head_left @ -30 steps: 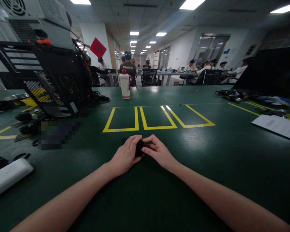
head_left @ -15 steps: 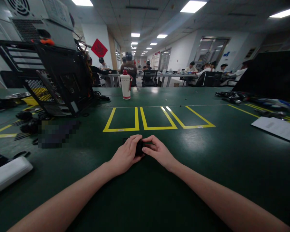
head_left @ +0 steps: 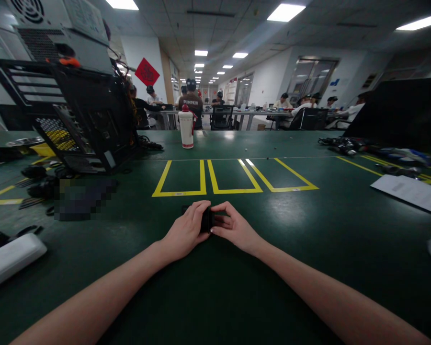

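A small black boxy object [head_left: 207, 222] is between my hands, low over the green table [head_left: 215, 287]. My left hand [head_left: 187, 224] is closed around it, fingers over the top and thumb along the near side. At the object's right end, my right hand [head_left: 237, 230] grips with thumb and fingertips. Most of the object is covered by my fingers, so its exact kind cannot be made out. Just beyond my hands, yellow tape outlines [head_left: 179, 193] mark the tabletop.
An open black computer case [head_left: 107, 124] stands at the left, with a pale metal box [head_left: 82, 33] on top. Nearby lies a white rounded case [head_left: 17, 258]. A white bottle [head_left: 187, 129] stands ahead. Papers [head_left: 409, 191] and cables [head_left: 348, 143] lie right. People sit farther back.
My right thumb has shifted slightly down at the object's right end, and more of that end shows. The view has turned slightly; a pale rounded thing now shows at the right edge.
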{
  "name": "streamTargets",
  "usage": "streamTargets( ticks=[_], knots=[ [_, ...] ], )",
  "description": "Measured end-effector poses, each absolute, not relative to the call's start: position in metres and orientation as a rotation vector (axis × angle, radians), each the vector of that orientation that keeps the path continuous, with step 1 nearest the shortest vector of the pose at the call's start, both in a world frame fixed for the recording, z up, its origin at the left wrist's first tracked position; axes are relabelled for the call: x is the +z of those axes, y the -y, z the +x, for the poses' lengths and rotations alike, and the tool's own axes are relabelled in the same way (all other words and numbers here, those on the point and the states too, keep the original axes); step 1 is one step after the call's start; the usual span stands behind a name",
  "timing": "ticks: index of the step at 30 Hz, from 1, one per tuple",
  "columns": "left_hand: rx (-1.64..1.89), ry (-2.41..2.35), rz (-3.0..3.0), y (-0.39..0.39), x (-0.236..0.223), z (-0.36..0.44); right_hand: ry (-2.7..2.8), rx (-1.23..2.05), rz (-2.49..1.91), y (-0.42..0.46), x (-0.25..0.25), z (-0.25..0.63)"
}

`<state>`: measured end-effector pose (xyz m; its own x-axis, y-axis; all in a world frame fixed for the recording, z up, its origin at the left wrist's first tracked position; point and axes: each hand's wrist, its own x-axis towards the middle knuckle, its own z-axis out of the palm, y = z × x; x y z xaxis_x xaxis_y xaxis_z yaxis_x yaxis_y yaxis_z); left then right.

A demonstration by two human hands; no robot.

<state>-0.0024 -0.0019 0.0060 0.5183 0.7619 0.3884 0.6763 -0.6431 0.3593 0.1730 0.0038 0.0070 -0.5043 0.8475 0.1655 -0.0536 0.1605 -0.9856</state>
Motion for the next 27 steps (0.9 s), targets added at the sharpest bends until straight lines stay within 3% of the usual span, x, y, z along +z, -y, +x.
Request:
streamTargets(
  ticks=[27],
  knots=[
    [0.764, -1.252, 2.595, 0.0032, 0.0098, -0.0009, 1.615, 1.418, -0.797, -0.0054, 0.007, 0.1712]
  ],
)
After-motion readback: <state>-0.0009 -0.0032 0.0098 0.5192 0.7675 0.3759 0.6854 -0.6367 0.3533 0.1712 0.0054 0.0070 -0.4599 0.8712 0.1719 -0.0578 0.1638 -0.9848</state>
